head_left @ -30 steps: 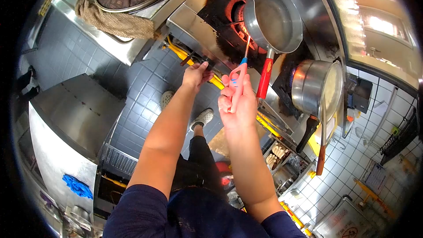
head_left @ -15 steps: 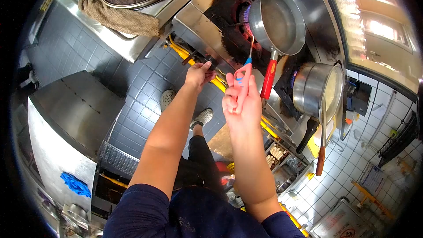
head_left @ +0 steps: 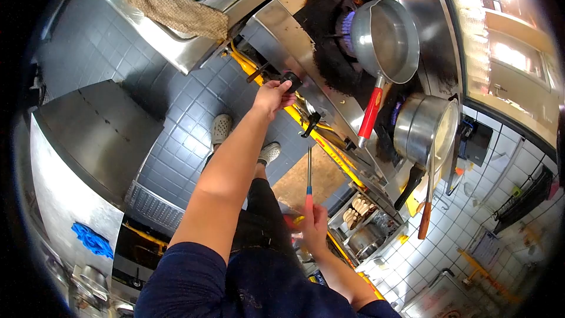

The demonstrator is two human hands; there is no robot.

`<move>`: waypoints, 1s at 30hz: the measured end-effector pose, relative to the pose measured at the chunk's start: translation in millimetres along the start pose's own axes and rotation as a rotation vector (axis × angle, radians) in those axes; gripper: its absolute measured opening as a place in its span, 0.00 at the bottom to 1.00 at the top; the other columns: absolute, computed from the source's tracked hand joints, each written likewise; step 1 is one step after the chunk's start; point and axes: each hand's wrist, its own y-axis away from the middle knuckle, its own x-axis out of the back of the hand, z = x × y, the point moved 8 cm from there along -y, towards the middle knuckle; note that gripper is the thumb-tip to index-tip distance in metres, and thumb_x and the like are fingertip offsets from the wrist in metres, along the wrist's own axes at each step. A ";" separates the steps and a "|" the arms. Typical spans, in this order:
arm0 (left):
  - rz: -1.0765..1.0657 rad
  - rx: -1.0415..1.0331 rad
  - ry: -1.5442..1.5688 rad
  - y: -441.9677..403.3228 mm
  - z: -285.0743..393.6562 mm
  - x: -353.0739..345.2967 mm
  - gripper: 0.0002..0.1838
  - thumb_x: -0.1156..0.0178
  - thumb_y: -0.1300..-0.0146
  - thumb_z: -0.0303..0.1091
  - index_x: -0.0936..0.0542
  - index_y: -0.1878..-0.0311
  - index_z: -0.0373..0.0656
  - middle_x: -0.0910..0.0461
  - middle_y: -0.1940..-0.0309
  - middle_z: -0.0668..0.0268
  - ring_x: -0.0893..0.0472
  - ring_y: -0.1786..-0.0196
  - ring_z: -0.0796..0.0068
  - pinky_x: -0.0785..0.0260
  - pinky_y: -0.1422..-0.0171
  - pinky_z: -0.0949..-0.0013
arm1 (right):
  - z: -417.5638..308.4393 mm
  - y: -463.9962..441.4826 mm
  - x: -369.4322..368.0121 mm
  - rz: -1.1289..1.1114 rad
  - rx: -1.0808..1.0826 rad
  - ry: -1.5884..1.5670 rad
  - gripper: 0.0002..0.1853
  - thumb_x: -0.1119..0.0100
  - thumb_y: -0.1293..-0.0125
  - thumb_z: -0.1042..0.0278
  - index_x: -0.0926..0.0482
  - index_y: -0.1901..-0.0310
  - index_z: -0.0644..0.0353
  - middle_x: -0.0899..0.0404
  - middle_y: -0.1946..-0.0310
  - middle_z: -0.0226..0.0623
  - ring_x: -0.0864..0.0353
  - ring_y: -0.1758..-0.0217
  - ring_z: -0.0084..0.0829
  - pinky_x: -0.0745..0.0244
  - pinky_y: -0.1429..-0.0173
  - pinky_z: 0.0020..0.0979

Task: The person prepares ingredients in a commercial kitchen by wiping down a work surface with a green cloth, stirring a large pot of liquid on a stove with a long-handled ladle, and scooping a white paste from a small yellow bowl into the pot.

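One black knob (head_left: 291,81) on the stove's front panel (head_left: 275,48) lies right at the fingertips of the left hand (head_left: 271,98), ahead and slightly to their right. These fingers are drawn together, the thumb resting against the near edge of the knob as if pinching it; how far the others wrap round its underside is hidden. The left hand is clearly the nearer one to the knob, and its forearm runs almost straight toward it. Which way the knob's pointer is turned cannot be made out.

The right hand (head_left: 316,227) is well apart, closer to the body and to the right. Its fingers are curled in around the handle of a long-necked lighter (head_left: 309,178), covering much of that handle. The lighter's long axis runs away from the body, the thin neck extending ahead of the right fingers toward the stove and touching nothing visible.

Beyond the left fingers and to the right, a blue-violet flame (head_left: 348,30) burns beside a saucepan (head_left: 387,41), partly hidden by it. The saucepan's red handle (head_left: 371,113) slants back toward the person, right of the left fingers. Farther right stands a larger pot (head_left: 416,126); a yellow pipe (head_left: 327,148) runs just below the left fingers.
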 end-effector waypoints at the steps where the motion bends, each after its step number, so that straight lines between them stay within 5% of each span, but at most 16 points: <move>1: -0.006 0.002 -0.001 3.1 2.4 -1.3 0.12 0.38 0.30 0.35 0.27 0.53 0.38 0.18 0.69 0.60 0.16 0.71 0.69 0.17 0.65 0.69 | 13.6 3.4 10.0 0.012 0.010 0.067 0.14 0.48 0.23 0.65 0.33 0.45 0.63 0.22 0.63 0.35 0.28 0.67 0.18 0.30 0.64 0.23; 5: -0.028 0.018 0.010 -2.2 -0.9 -1.9 0.11 0.39 0.30 0.35 0.26 0.56 0.38 0.18 0.70 0.60 0.17 0.72 0.70 0.17 0.65 0.69 | 33.6 23.4 35.1 -0.003 -0.058 0.244 0.13 0.45 0.24 0.65 0.30 0.48 0.66 0.23 0.64 0.34 0.27 0.65 0.19 0.30 0.63 0.23; 8: -0.053 0.021 -0.011 -3.5 -0.5 -2.4 0.11 0.39 0.30 0.35 0.26 0.55 0.38 0.18 0.69 0.60 0.17 0.72 0.70 0.17 0.65 0.70 | 59.1 33.5 53.6 0.013 0.117 0.375 0.14 0.45 0.24 0.64 0.30 0.48 0.67 0.23 0.64 0.35 0.26 0.66 0.20 0.29 0.62 0.24; 14: -0.055 0.025 0.010 -9.2 -4.5 0.1 0.11 0.39 0.30 0.35 0.27 0.54 0.38 0.18 0.69 0.60 0.17 0.72 0.70 0.17 0.65 0.69 | 74.4 43.1 71.7 -0.028 -0.198 0.461 0.14 0.45 0.25 0.64 0.31 0.47 0.66 0.19 0.61 0.39 0.22 0.63 0.22 0.26 0.60 0.24; 17: -0.055 0.028 0.013 -8.9 -4.8 0.0 0.11 0.39 0.30 0.35 0.28 0.53 0.39 0.18 0.69 0.60 0.17 0.72 0.70 0.17 0.65 0.70 | 75.6 47.3 74.9 0.052 -0.165 0.356 0.14 0.45 0.24 0.64 0.31 0.46 0.64 0.20 0.62 0.37 0.23 0.65 0.21 0.28 0.64 0.23; 20: -0.038 0.019 0.029 -6.2 -3.6 -0.1 0.11 0.39 0.30 0.35 0.28 0.53 0.39 0.18 0.69 0.61 0.17 0.72 0.70 0.17 0.65 0.70 | 62.0 48.6 73.1 0.110 -0.023 0.364 0.23 0.46 0.25 0.51 0.27 0.50 0.69 0.20 0.67 0.36 0.27 0.71 0.20 0.30 0.69 0.24; 30: -0.035 0.026 0.011 -7.2 -5.3 0.3 0.12 0.39 0.30 0.35 0.27 0.53 0.39 0.18 0.68 0.61 0.16 0.72 0.71 0.17 0.65 0.70 | 93.5 53.1 81.3 0.106 -0.125 0.306 0.19 0.46 0.24 0.55 0.29 0.49 0.66 0.23 0.68 0.32 0.29 0.71 0.19 0.31 0.68 0.23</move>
